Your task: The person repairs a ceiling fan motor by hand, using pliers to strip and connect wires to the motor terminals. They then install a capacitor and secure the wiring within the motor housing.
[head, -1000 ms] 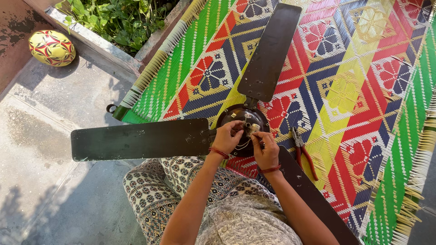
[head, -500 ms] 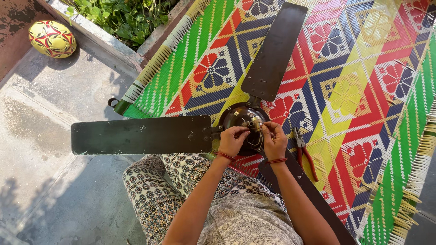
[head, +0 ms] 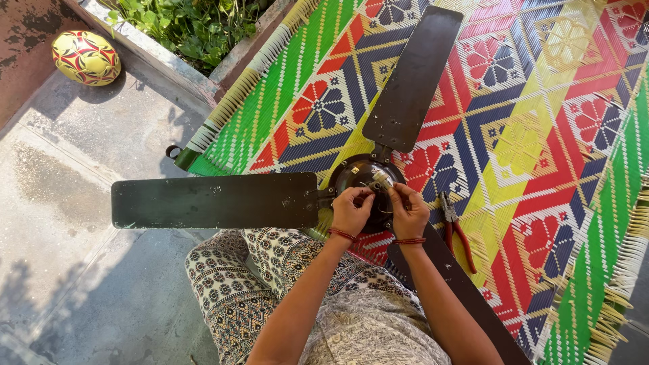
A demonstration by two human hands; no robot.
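Note:
A dark brown ceiling fan lies on a colourful woven mat (head: 541,135), its round motor hub (head: 351,177) facing up. One blade (head: 216,201) points left, another (head: 412,78) points away, a third (head: 466,290) runs under my right arm. My left hand (head: 351,211) and my right hand (head: 409,213) both rest over the hub's centre, fingers pinched on small wires or a small pale part (head: 380,180) there. What exactly each hand grips is too small to tell.
Red-handled pliers (head: 456,230) lie on the mat just right of my right hand. A yellow and red ball (head: 86,57) sits on the concrete floor at top left. Green plants (head: 189,27) grow behind a low kerb. My patterned-trousered knee (head: 230,277) is below the left blade.
The view has shifted slightly. Both hands stay at the hub, their fingers working at its centre; the fan has not moved.

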